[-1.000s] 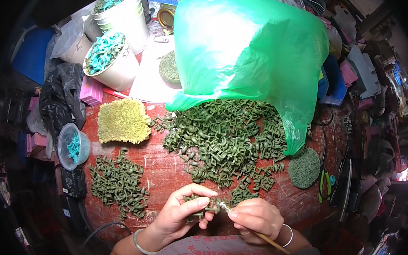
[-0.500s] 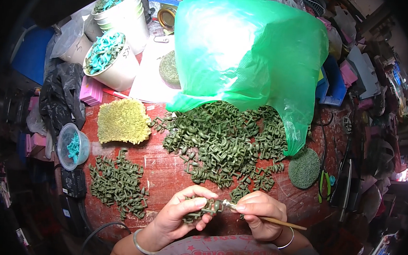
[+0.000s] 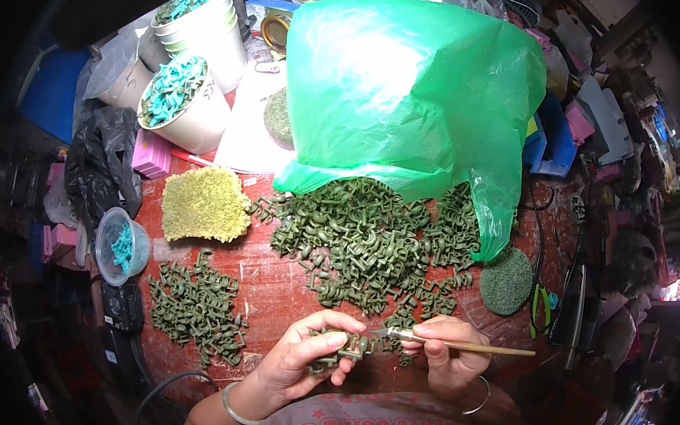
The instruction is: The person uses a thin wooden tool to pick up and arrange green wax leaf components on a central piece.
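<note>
My left hand point(image 3: 292, 359), a pale bangle at its wrist, pinches a small cluster of dark green ring-like pieces point(image 3: 351, 349) between thumb and fingers. My right hand point(image 3: 455, 364) grips a craft knife point(image 3: 495, 350) with a slim wooden handle and a pointed metal blade. The blade lies nearly level, its tip pointing left, just right of the held pieces and slightly apart from them. Beyond both hands spreads a large heap of similar green pieces point(image 3: 361, 241). A smaller pile of them point(image 3: 194, 305) lies to the left.
A green plastic bag point(image 3: 418, 85) covers the heap's far side. Left are a yellow sponge point(image 3: 206, 204), a clear tub point(image 3: 139, 256) with turquoise pieces, and white buckets point(image 3: 197, 122). A round green pad point(image 3: 506, 281) and green-handled pliers point(image 3: 536, 310) lie right.
My right hand has shifted right, drawing the knife back from the pieces and turning it more level. My left hand has stayed nearly in place, still holding the cluster.
</note>
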A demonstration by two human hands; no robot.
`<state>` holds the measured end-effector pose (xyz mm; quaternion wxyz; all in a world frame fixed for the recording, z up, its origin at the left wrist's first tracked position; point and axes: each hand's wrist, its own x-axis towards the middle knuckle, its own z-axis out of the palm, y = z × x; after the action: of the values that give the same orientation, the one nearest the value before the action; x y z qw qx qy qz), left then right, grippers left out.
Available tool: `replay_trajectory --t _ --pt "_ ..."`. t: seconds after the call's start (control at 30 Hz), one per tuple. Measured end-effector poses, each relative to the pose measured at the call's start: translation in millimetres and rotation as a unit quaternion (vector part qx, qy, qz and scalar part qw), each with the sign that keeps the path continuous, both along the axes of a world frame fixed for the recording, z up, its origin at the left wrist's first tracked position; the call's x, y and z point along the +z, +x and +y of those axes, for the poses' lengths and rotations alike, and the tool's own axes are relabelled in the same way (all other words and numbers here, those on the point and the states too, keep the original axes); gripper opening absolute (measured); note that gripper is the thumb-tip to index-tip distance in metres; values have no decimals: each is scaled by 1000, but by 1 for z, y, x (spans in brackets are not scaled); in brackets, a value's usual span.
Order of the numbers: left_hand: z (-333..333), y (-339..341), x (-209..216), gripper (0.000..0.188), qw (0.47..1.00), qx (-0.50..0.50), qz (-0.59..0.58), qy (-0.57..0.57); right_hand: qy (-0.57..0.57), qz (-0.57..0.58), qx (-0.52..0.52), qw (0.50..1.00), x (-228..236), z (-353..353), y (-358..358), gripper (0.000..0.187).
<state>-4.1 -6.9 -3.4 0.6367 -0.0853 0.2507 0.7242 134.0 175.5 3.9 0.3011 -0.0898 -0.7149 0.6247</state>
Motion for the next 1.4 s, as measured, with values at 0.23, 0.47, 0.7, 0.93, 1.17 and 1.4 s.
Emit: replay_trajectory --t 0.23,0.47,0.7,0.93,1.17,1.4 --pt "1 2 -2 30 997 -27 65 -31 75 -33 5 997 -3 5 1 16" --pt "3 3 -1 28 995 -28 91 -23 226 75 33 971 0 3 -1 23" --pt "2 3 1 27 994 -18 105 -22 240 55 64 967 4 3 -2 24" --pt "4 4 2 27 995 -19 97 -28 215 58 45 974 1 4 -1 24" --pt "1 4 0 27 995 -17 92 -15 178 23 61 982 3 6 0 21" --pt "1 4 2 26 995 -23 95 -20 189 28 56 980 8 7 -2 24"
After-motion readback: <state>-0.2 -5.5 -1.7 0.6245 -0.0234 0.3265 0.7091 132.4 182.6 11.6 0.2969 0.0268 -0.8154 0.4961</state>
